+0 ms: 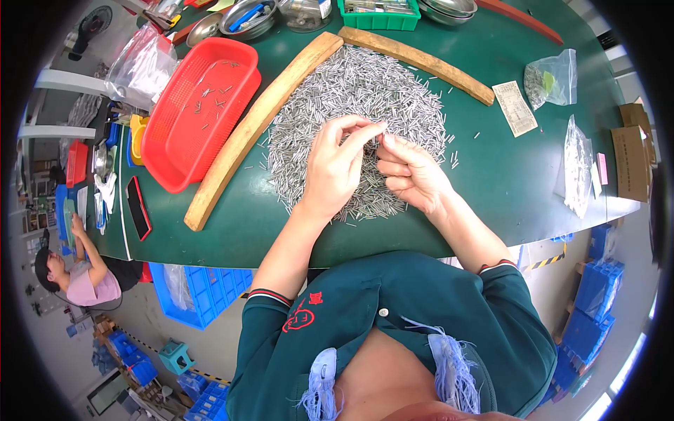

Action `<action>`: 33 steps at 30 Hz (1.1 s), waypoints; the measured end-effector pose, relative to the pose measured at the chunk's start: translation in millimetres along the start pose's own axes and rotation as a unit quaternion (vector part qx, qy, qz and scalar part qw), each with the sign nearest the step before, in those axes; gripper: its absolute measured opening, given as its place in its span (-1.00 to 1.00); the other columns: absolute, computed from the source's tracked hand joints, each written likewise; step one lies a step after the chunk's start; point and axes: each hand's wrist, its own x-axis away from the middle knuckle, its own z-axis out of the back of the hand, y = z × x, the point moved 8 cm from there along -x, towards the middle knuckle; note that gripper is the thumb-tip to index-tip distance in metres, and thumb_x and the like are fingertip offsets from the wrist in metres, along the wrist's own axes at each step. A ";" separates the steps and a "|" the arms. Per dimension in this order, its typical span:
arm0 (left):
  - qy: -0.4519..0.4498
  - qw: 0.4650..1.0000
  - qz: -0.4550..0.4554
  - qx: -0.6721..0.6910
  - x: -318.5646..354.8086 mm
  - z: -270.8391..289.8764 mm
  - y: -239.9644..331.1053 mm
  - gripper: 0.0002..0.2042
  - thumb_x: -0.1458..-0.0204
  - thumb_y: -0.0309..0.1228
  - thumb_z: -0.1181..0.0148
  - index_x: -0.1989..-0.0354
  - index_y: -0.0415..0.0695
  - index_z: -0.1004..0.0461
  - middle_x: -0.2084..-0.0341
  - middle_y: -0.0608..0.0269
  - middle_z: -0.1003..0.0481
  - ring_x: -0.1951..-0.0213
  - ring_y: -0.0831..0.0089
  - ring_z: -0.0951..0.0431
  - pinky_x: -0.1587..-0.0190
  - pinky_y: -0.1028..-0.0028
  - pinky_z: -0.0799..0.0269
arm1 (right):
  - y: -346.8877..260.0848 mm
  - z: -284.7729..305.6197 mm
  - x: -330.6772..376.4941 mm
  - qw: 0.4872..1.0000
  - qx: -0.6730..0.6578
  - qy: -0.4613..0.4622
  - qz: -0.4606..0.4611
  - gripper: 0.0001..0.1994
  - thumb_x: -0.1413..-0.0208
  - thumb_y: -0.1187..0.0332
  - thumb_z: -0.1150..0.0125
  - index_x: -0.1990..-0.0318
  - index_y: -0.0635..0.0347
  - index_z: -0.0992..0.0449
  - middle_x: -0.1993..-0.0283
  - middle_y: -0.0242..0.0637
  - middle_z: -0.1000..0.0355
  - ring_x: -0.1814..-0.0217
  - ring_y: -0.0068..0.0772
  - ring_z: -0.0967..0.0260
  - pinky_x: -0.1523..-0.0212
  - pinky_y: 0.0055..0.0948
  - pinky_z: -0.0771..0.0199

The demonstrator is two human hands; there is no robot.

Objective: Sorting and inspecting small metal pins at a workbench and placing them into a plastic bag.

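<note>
A wide heap of small silvery metal pins point(393, 84) spreads over the green table point(239, 242). Above its middle, my left hand point(338, 165) and my right hand point(414, 168) meet fingertip to fingertip. The left thumb and forefinger are pinched together beside the pinched right thumb and forefinger. Whatever lies between them is too small and too covered to name. The other right fingers curl inward. Two wooden bars border the heap: a long one point(260, 133) on the left and another point(421, 63) at the back right.
A red plastic basket point(175, 158) with a few pins stands left of the long bar. A red-edged phone point(138, 208) lies nearby. Metal bowls point(249, 21) and a green basket point(379, 21) stand at the back. Plastic bags point(562, 77) and a paper slip point(514, 109) lie right. Another person point(91, 277) works far left.
</note>
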 end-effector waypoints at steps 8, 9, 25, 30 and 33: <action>0.045 0.992 0.090 0.075 -1.8 15.6 -1.5 -0.82 0.00 -0.61 -0.09 0.21 -0.22 -0.50 0.32 0.18 -0.42 0.27 0.41 -0.45 0.17 0.49 -0.38 | -2.9 -2.9 1.9 0.998 0.053 0.029 0.025 -0.89 -0.12 0.33 -0.14 0.27 0.12 -0.41 0.59 -0.67 -0.07 0.67 -0.87 0.15 0.75 -0.80 0.24; 0.016 0.992 0.092 0.086 -1.7 11.8 -1.1 -0.85 0.01 -0.59 -0.11 0.24 -0.23 -0.50 0.34 0.18 -0.43 0.28 0.42 -0.45 0.18 0.50 -0.38 | -4.6 -1.9 2.5 0.995 0.077 0.044 0.039 -0.87 -0.10 0.35 -0.17 0.25 0.16 -0.41 0.60 -0.67 -0.10 0.68 -0.88 0.15 0.74 -0.80 0.24; 0.007 0.613 0.432 0.661 34.7 -36.5 -56.7 -0.84 -0.18 -0.35 0.04 0.26 -0.17 -0.39 0.43 0.36 -0.38 0.42 0.61 -0.36 0.42 0.61 -0.36 | -7.3 -12.4 6.1 0.989 0.134 0.009 0.064 -0.78 -0.17 0.29 -0.06 0.13 0.24 -0.44 0.66 -0.67 0.05 0.68 -0.84 0.20 0.72 -0.79 0.22; -0.024 0.444 0.449 0.775 36.9 -49.5 -44.7 -0.80 -0.23 -0.30 0.14 0.25 -0.17 -0.34 0.44 0.37 -0.29 0.43 0.60 -0.30 0.50 0.62 -0.29 | -6.2 -6.5 5.8 0.991 0.123 0.003 0.055 -0.78 -0.18 0.29 -0.05 0.14 0.24 -0.43 0.66 -0.67 0.05 0.67 -0.84 0.18 0.73 -0.79 0.21; -0.008 0.565 0.449 0.692 36.5 -42.3 -49.4 -0.82 -0.21 -0.34 0.10 0.27 -0.19 -0.36 0.42 0.36 -0.31 0.42 0.60 -0.32 0.47 0.62 -0.30 | -5.6 -6.9 4.7 0.990 0.128 -0.005 0.052 -0.78 -0.18 0.28 -0.05 0.13 0.23 -0.42 0.66 -0.66 0.04 0.67 -0.84 0.18 0.72 -0.80 0.22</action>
